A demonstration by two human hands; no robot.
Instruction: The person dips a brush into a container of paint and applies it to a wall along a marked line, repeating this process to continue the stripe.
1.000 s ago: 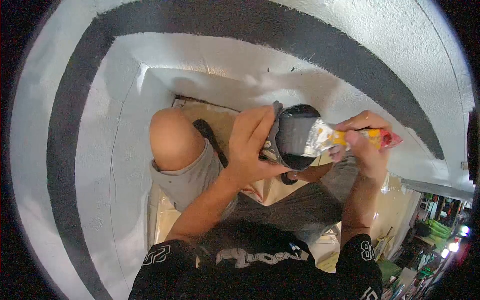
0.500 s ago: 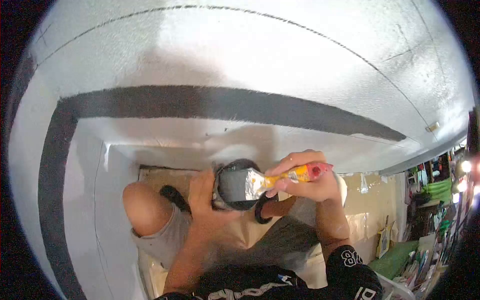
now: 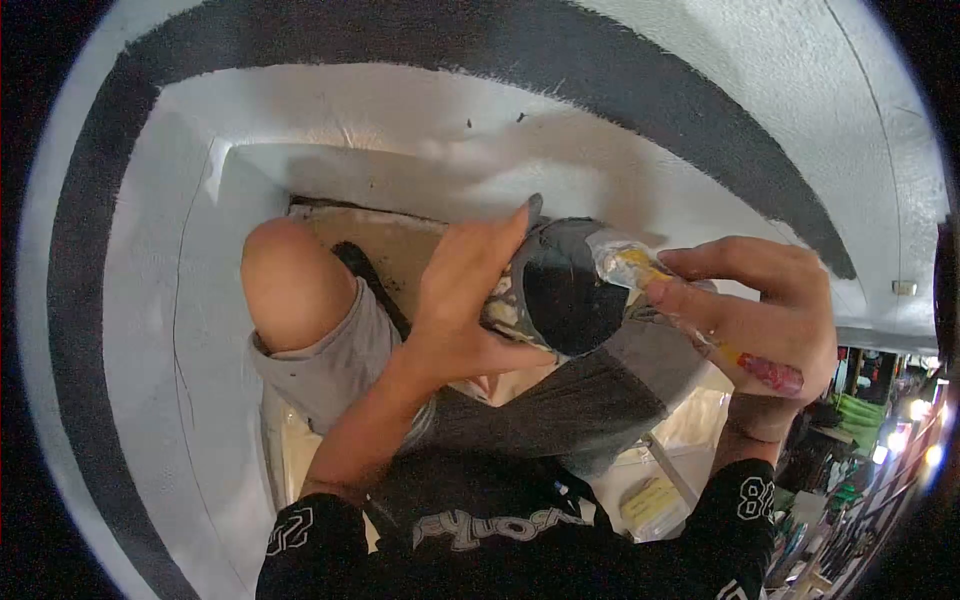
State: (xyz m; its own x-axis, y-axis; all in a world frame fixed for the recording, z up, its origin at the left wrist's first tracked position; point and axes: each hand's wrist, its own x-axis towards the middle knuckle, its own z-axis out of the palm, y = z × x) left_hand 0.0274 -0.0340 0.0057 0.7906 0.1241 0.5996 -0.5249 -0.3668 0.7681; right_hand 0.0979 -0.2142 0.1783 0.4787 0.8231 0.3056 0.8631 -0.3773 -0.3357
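My left hand (image 3: 465, 290) wraps around the side of a small paint can (image 3: 508, 310), its thumb and fingers spread along the wall. Dark grey paint (image 3: 572, 310) shows inside the can, which tilts toward me. In my right hand (image 3: 765, 300) is a paintbrush (image 3: 640, 268) with a yellow and red handle and a silver ferrule. The bristles, coated in dark paint, lie at the can's far rim. Part of the handle is hidden behind my right fingers.
Ahead, a white wall (image 3: 330, 110) carries a broad dark grey painted band (image 3: 400, 35). My bent knee (image 3: 295, 285) is at the left. Shelves with mixed goods (image 3: 850, 430) and bright lights stand at the right. A yellow packet (image 3: 650, 505) lies low behind my right arm.
The brush has swung from lying across the can's opening to its far right rim, handle now pointing down right. My left hand and the can have shifted up and right in view.
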